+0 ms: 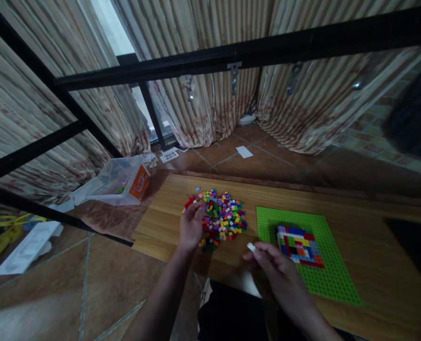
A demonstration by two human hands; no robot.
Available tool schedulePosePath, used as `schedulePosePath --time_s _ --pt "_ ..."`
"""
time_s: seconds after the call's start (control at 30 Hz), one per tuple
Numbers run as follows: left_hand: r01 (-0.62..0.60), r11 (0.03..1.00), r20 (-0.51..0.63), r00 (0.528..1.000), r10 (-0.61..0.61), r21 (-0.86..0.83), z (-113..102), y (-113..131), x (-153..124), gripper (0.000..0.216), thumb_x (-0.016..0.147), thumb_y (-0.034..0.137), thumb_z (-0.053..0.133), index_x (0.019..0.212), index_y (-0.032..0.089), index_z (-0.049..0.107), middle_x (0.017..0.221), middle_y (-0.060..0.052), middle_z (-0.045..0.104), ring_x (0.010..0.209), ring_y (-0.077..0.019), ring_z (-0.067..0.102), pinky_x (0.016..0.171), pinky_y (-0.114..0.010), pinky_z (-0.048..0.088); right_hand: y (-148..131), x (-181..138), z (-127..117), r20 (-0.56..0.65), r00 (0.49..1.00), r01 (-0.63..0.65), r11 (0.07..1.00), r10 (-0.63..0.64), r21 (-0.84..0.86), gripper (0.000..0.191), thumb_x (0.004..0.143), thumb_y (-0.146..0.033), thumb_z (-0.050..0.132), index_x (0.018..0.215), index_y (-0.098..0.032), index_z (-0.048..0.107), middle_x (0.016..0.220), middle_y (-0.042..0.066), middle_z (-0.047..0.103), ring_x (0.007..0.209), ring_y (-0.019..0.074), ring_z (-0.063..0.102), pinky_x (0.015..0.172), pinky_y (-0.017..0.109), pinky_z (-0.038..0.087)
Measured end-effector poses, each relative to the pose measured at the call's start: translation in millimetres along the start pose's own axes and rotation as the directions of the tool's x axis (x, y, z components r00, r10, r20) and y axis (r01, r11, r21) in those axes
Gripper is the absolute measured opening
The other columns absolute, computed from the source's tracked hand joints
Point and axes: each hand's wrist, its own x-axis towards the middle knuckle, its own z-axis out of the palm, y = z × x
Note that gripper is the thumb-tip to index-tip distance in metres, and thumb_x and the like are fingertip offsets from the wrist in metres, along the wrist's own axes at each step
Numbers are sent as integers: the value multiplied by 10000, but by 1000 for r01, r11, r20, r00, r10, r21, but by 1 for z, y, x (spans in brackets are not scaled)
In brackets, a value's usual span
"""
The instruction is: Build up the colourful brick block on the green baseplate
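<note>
My right hand (276,265) pinches a small white toy brick (251,246) between thumb and fingers, above the front of the table and left of the built layers. A heap of mixed coloured bricks (224,215) lies on the wooden table. At the heap's left edge is my left hand (192,225), open, its fingers loosely bent over the bricks; I see nothing held in it. To the right lies a green baseplate (338,274), carrying a square block of multicoloured bricks (300,246) with a dark spot in its middle.
The wooden table (160,213) has a dark flat object (412,246) at its right. Beyond its left end, a clear plastic bin (116,175) with an orange label stands on the floor. Black metal rails (196,64) cross in front of striped curtains (213,28). White packaging (29,248) lies at lower left.
</note>
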Motion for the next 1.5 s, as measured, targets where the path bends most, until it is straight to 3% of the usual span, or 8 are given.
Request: schedulePosePath --time_s 0.13,0.33,0.47,0.57,0.73,1.0,1.33,1.5 --pt "-180 953 78 983 166 242 8 -2 -1 217 792 205 567 967 164 690 1012 -79 707 950 -204 636 901 -350 483 5 -14 -11 -25 999 -28 999 27 -47 406 892 -564 468 1036 -216 619 1022 82 709 791 181 664 716 290 524" --pt "-444 649 285 895 342 617 21 3 -1 253 786 110 528 969 175 690 1015 -104 695 1025 -253 598 966 -426 449 10 -30 -35 -147 989 4 993 -21 -118 365 853 -549 540 1009 -248 676 966 47 721 842 201 672 749 302 534" --pt "-459 673 272 888 370 580 31 9 -13 227 819 139 523 975 190 680 1014 -93 696 1002 -241 608 938 -410 462 16 -31 -65 -325 934 81 972 -152 -222 297 822 -492 611 979 -266 722 1066 51 700 1033 241 630 899 370 496" --pt "-445 776 326 889 322 448 46 16 -36 211 831 165 536 988 205 671 1017 -69 696 985 -213 620 901 -365 482 17 -22 -93 -420 865 146 939 -273 -311 284 820 -479 613 955 -260 734 1034 59 689 976 234 633 878 389 496" --pt "-344 909 465 861 205 236 88 19 -71 251 839 190 539 1064 195 650 1021 -72 689 937 -186 642 864 -330 504 13 13 -121 -339 847 230 859 -408 -458 301 861 -463 559 995 -249 724 1035 62 666 965 221 617 863 385 488" --pt "-116 993 417 904 93 30 142 2 -74 366 851 170 516 1212 162 573 1164 -110 660 1058 -191 629 964 -358 484 8 61 -111 -82 881 330 728 -467 -601 238 886 -311 520 955 -242 736 1023 58 656 1043 220 574 951 399 427" --pt "-103 994 381 918 110 -38 154 -13 -79 431 845 148 522 1276 154 523 1154 -103 669 1061 -176 640 981 -347 493 0 68 -114 72 937 319 750 -343 -580 260 894 -255 482 926 -214 738 936 45 710 873 183 646 811 319 460" --pt "-219 976 360 911 199 15 155 -16 -82 443 864 150 498 1306 168 496 1164 -90 673 1058 -167 647 971 -348 512 -3 72 -117 118 933 336 708 -339 -621 257 885 -233 492 909 -227 748 928 43 724 858 192 658 814 324 466"
